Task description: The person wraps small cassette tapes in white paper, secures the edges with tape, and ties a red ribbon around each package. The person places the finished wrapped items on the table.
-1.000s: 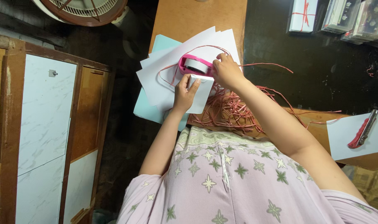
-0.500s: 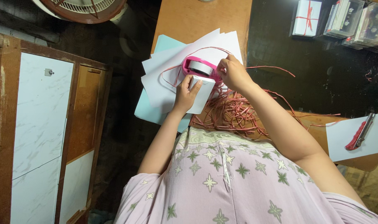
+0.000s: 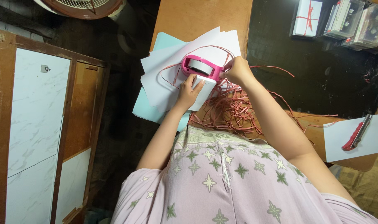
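Observation:
My left hand point(image 3: 188, 92) presses down on a small white wrapped box point(image 3: 206, 88) that lies on white paper sheets point(image 3: 164, 79). Just above the box sits a pink tape dispenser point(image 3: 199, 66) with a grey roll. My right hand point(image 3: 238, 69) is closed at the dispenser's right end, fingers pinched as on the tape end; the strip itself is too thin to see. A tangle of red raffia strings point(image 3: 234, 112) lies beside and below both hands, and one strand loops around the dispenser.
The sheets rest on a wooden table point(image 3: 197, 16). A red utility knife point(image 3: 355, 135) lies on a white sheet point(image 3: 342, 147) at the right. A string-tied white parcel point(image 3: 306, 16) and cassette cases point(image 3: 359, 20) lie top right. A cabinet point(image 3: 31, 124) stands left.
My right hand has slid right, off the top of the dispenser to its right end. My left hand stays on the white box.

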